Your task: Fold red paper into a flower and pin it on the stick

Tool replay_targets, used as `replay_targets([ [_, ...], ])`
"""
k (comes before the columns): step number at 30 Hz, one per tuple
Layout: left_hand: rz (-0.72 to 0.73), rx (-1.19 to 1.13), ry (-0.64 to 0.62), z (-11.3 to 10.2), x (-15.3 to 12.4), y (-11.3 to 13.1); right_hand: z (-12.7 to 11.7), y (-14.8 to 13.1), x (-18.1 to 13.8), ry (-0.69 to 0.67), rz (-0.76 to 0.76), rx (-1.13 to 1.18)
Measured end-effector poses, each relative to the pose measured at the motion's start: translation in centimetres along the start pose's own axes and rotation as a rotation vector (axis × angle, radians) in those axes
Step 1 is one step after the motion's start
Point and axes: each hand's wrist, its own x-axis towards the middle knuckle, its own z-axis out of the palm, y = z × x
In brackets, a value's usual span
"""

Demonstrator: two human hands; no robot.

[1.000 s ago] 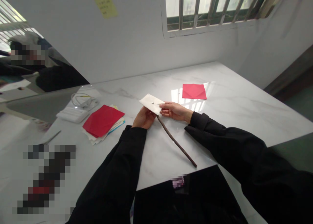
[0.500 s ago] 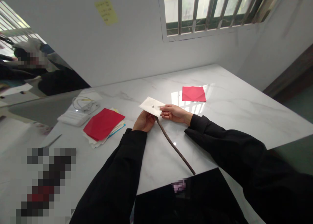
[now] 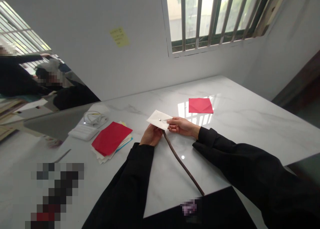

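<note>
Both hands are at a cream folded paper piece [image 3: 155,117], which looks like a small envelope with a shiny stud near its middle. My left hand [image 3: 151,135] is closed beneath it, by the upper end of a thin brown stick [image 3: 184,165]; some of its fingers are hidden under the paper. My right hand [image 3: 184,127] pinches the paper's right corner between thumb and fingers. From under the paper the stick slants down toward my lap, its lower end by my dark clothing. Whether the stick is fixed to the paper cannot be made out.
Red sheets [image 3: 111,139] lie on a pile of other papers to the left. Behind them are a white power strip [image 3: 83,131] and a coiled cable [image 3: 93,117]. A creased red paper [image 3: 200,105] rests at the right on the marble-patterned table [image 3: 240,129]. Other people appear at far left.
My view has tilted upward, so the table and hands sit lower in the picture. Both hands keep nearly the same hold on the paper. A person's outstretched arm now shows at far left.
</note>
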Motion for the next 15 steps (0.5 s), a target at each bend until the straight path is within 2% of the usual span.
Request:
replay_targets([
  [15,0.005,0.027,-0.008,-0.63,0.17,-0.2,-0.16,0.18,0.24,-0.006,0.002,0.004],
])
